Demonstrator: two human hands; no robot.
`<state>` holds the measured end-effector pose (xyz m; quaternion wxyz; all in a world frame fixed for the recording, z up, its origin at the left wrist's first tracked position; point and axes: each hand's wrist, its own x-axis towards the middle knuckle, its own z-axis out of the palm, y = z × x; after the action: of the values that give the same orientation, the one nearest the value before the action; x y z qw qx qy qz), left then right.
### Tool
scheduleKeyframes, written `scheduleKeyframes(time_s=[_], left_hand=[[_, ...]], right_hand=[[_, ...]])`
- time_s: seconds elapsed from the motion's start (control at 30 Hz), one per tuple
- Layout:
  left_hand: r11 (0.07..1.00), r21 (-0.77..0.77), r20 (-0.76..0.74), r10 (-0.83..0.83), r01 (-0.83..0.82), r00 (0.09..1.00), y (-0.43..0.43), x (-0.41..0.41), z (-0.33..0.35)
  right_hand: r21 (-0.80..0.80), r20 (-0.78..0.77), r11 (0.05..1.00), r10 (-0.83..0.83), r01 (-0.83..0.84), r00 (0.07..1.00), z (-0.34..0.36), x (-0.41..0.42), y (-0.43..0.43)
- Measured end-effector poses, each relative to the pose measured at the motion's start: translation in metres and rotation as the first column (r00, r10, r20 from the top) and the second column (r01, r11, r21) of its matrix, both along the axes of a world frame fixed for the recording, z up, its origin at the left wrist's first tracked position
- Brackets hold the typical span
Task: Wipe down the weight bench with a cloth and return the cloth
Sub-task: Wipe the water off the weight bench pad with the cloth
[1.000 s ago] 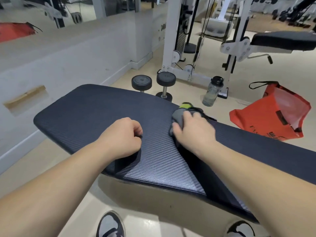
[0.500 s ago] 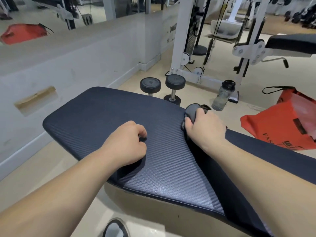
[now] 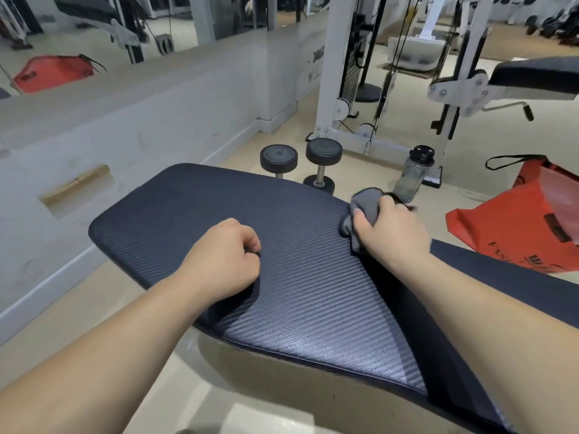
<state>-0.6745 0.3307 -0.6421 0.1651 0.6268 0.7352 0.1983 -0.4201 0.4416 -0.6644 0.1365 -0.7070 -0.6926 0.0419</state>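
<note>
While the person leans over it, the weight bench fills most of what I see: a broad, dark blue pad with a ribbed, woven-looking surface, its rounded end pointing toward a low grey wall. Behind the bench stands a white cable machine with black cables, and a second padded bench juts in from the far right. On the pale floor to the right lies a red bag with a black strap.

Both bare forearms reach across the pad. The left hand sits near the middle of the pad, its fingers curled into a fist resting on the surface. The right hand is at the pad's far edge, fingers wrapped over a bunched grey cloth and holding it against the bench.

Beyond that edge two black dumbbells stand upright on the floor, just beside each other. A clear water bottle with a black cap stands upright near the machine's base, its lower part hidden behind the cloth and the right hand.
</note>
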Motion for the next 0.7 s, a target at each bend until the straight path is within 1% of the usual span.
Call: scheduleKeyframes(time_s=[0.03, 0.1, 0.17, 0.2, 0.23, 0.3, 0.33, 0.37, 0.4, 0.47, 0.53, 0.6, 0.67, 0.7], left_hand=[[1.0, -0.008, -0.007, -0.003, 0.003, 1.0, 0.0, -0.002, -0.001], [1.0, -0.005, -0.019, 0.002, -0.003, 1.0, 0.001, -0.004, 0.0], [1.0, 0.01, -0.02, 0.009, -0.009, 1.0, 0.0, -0.003, 0.003], [1.0, 0.021, -0.02, 0.01, -0.009, 1.0, -0.002, -0.001, 0.006], [0.999, 0.034, -0.026, 0.011, -0.011, 1.0, -0.003, 0.0, 0.009], [0.998, 0.054, -0.038, 0.036, -0.034, 0.999, -0.007, 0.0, 0.015], [0.997, 0.053, -0.038, 0.057, -0.055, 0.998, -0.009, -0.001, 0.018], [0.996, 0.05, -0.036, 0.079, -0.077, 0.996, -0.011, -0.003, 0.021], [0.994, 0.046, -0.033, 0.099, -0.097, 0.995, -0.015, -0.004, 0.023], [0.992, 0.035, -0.028, 0.122, -0.121, 0.992, -0.023, -0.007, 0.026], [0.993, 0.014, -0.033, 0.118, -0.118, 0.992, -0.032, -0.009, 0.028], [0.995, -0.001, -0.042, 0.099, -0.099, 0.994, -0.04, -0.012, 0.027], [0.997, -0.021, -0.054, 0.073, -0.075, 0.996, -0.044, -0.015, 0.024], [0.997, -0.032, -0.059, 0.064, -0.066, 0.996, -0.045, -0.016, 0.022]], right_hand=[[0.001, 0.029, 1.0, -0.009, 0.009, 1.0, 0.0, 0.0, -0.003], [-0.012, 0.109, 0.998, 0.061, -0.06, 0.992, 0.004, -0.012, -0.018], [-0.04, 0.134, 0.978, 0.209, -0.205, 0.969, 0.01, -0.035, -0.044], [-0.062, 0.122, 0.952, 0.306, -0.301, 0.944, 0.013, -0.048, -0.061], [-0.081, 0.099, 0.909, 0.415, -0.408, 0.904, 0.016, -0.062, -0.08], [-0.108, 0.043, 0.786, 0.615, -0.608, 0.787, 0.021, -0.082, -0.113], [-0.108, 0.041, 0.728, 0.684, -0.677, 0.728, 0.022, -0.085, -0.12], [-0.102, 0.058, 0.691, 0.722, -0.716, 0.689, 0.024, -0.084, -0.121], [-0.099, 0.072, 0.684, 0.729, -0.722, 0.681, 0.025, -0.08, -0.117], [-0.096, 0.089, 0.744, 0.668, -0.661, 0.739, 0.023, -0.068, -0.096], [-0.071, 0.13, 0.853, 0.521, -0.516, 0.844, 0.018, -0.049, -0.069], [-0.046, 0.098, 0.942, 0.337, -0.334, 0.936, 0.014, -0.028, -0.047], [-0.05, 0.075, 0.975, 0.222, -0.219, 0.972, 0.012, -0.019, -0.044], [-0.047, 0.102, 0.976, 0.219, -0.215, 0.971, 0.012, -0.021, -0.051]])
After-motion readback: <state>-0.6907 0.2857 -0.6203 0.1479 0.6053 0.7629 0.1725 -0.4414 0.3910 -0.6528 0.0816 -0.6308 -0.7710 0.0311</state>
